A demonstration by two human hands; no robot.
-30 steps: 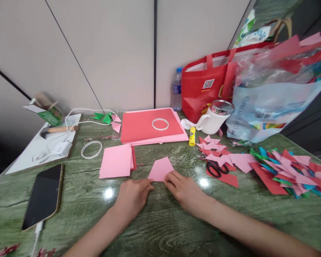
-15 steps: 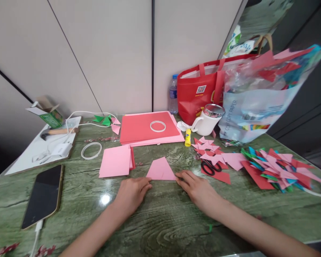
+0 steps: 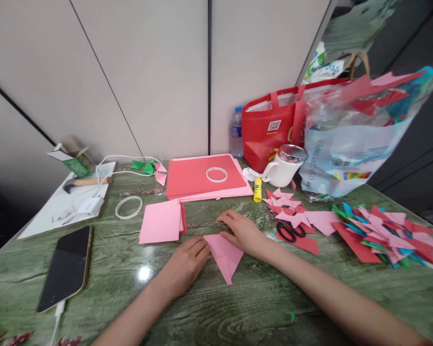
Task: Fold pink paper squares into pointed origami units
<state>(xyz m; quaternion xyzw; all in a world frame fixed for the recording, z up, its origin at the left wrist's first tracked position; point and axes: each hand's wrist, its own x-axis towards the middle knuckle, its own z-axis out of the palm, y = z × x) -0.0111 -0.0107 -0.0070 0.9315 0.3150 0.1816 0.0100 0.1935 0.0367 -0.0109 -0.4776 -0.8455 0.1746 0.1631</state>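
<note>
A folded pink paper triangle (image 3: 224, 254) lies on the green marble-patterned table (image 3: 238, 307), its point toward me. My left hand (image 3: 185, 264) rests flat beside its left edge, fingertips touching the paper. On the triangle's upper right edge lies my right hand (image 3: 242, 232), fingers stretched out and pressing down. Left of the hands sits a small stack of pink square sheets (image 3: 161, 221). Black scissors (image 3: 289, 231) lie on pink and red folded pieces just right of my right hand.
Behind are a stack of red sheets (image 3: 204, 178) with a tape ring, a yellow glue stick (image 3: 257, 190), a white mug (image 3: 285, 166), a red bag (image 3: 274, 129) and a plastic bag. A phone (image 3: 67, 266) lies at left, folded pieces (image 3: 382, 233) at right.
The pink paper was turned over toward me, so its point now faces me. My right hand moved from the lower right corner up onto the fold's far edge.
</note>
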